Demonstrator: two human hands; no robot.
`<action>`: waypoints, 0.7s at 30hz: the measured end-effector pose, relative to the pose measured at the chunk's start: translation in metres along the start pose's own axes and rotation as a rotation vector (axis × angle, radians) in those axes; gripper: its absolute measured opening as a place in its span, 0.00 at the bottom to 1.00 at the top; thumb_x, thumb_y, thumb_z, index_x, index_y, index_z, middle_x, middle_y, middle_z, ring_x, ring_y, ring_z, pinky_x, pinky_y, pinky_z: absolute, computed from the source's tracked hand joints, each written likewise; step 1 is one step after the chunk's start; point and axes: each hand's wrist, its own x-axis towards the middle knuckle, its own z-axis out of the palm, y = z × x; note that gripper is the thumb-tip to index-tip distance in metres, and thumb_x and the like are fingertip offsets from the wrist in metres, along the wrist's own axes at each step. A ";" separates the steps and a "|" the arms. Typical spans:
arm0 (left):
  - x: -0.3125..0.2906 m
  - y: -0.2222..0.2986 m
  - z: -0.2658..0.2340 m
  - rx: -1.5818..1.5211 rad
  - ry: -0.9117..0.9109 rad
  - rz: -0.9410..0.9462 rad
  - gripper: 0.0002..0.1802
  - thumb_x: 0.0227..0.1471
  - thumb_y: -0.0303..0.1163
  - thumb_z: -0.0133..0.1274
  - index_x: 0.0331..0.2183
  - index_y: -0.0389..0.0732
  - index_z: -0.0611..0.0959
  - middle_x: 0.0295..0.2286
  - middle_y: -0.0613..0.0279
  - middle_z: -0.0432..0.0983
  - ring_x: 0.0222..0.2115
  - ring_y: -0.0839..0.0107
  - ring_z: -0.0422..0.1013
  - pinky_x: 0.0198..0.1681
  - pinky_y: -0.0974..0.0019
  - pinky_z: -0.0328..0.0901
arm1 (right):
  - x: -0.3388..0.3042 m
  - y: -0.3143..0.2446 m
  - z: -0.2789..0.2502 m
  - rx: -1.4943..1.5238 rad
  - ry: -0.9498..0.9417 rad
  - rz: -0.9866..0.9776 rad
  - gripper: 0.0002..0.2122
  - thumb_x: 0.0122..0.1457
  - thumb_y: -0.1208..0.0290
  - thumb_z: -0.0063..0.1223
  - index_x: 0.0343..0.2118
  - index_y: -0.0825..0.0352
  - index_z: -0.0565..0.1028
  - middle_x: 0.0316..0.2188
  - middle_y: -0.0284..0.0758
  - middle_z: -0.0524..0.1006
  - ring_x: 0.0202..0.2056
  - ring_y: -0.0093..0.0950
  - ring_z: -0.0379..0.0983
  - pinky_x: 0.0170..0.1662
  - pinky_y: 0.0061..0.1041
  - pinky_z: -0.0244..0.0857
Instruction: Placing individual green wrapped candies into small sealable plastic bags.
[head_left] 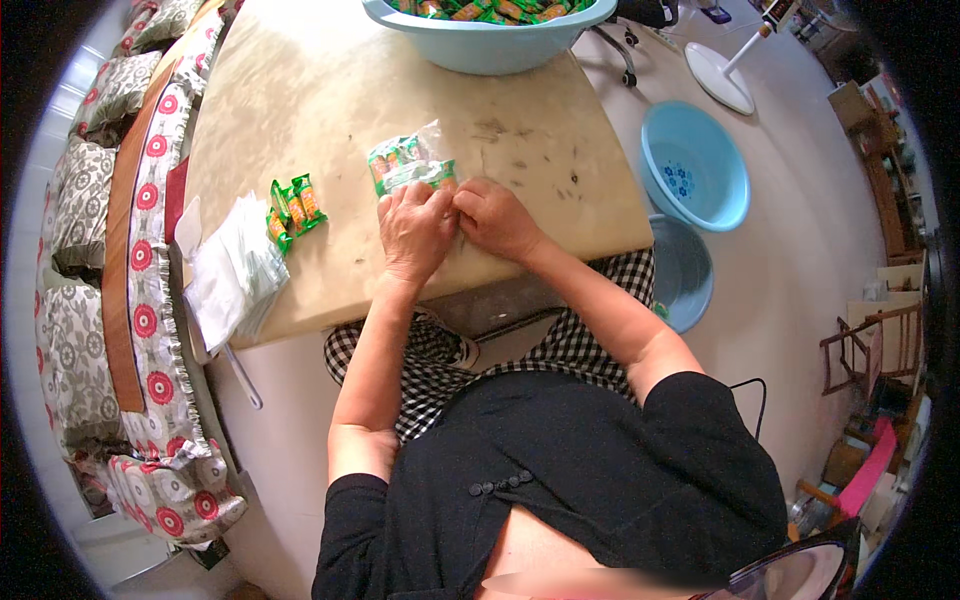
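Observation:
A clear plastic bag (412,160) with green-and-orange wrapped snacks inside lies on the table in front of me. My left hand (415,232) and my right hand (496,218) meet at the bag's near edge, fingers curled and pinching it side by side. The fingertips hide that edge. To the left, several loose green-and-orange snack packets (297,203) lie on the tabletop. Beside them a stack of empty clear bags (236,268) rests at the table's left edge.
A light blue basin (490,45) full of the same packets stands at the table's (560,150) far side. On the floor to the right are two blue basins, one round basin (740,190) and a darker basin (690,280). A patterned sofa (150,260) runs along the left.

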 end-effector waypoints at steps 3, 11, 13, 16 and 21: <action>0.007 0.001 0.002 0.020 0.019 -0.002 0.13 0.38 0.33 0.56 0.33 0.51 0.79 0.30 0.67 0.71 0.36 0.66 0.68 0.41 0.61 0.56 | 0.000 0.000 -0.001 -0.019 -0.025 0.019 0.06 0.43 0.77 0.50 0.26 0.67 0.70 0.27 0.41 0.72 0.33 0.43 0.70 0.37 0.40 0.65; 0.016 -0.004 0.016 0.065 0.073 0.042 0.08 0.39 0.33 0.53 0.28 0.51 0.77 0.29 0.68 0.68 0.36 0.66 0.66 0.41 0.58 0.55 | 0.002 -0.001 -0.002 0.003 -0.007 0.069 0.04 0.44 0.77 0.49 0.24 0.67 0.69 0.26 0.42 0.72 0.32 0.43 0.69 0.37 0.41 0.64; 0.017 -0.006 0.018 0.094 0.059 0.040 0.06 0.40 0.33 0.52 0.28 0.51 0.77 0.28 0.69 0.69 0.36 0.66 0.67 0.41 0.58 0.56 | 0.002 0.000 -0.001 -0.004 0.004 0.065 0.04 0.43 0.78 0.49 0.24 0.67 0.68 0.26 0.43 0.71 0.32 0.44 0.69 0.36 0.41 0.64; 0.019 -0.008 0.022 0.162 0.036 0.056 0.04 0.42 0.34 0.50 0.26 0.51 0.76 0.27 0.69 0.69 0.35 0.66 0.67 0.42 0.57 0.57 | 0.002 0.001 -0.001 -0.014 0.002 0.058 0.04 0.42 0.79 0.48 0.24 0.68 0.68 0.25 0.43 0.71 0.32 0.44 0.69 0.36 0.41 0.64; 0.024 -0.011 0.028 0.186 0.096 0.065 0.03 0.42 0.34 0.49 0.25 0.49 0.74 0.25 0.68 0.70 0.33 0.67 0.69 0.43 0.57 0.58 | 0.001 -0.001 -0.003 -0.008 -0.036 0.055 0.05 0.41 0.80 0.47 0.23 0.68 0.67 0.25 0.44 0.70 0.32 0.45 0.68 0.36 0.42 0.64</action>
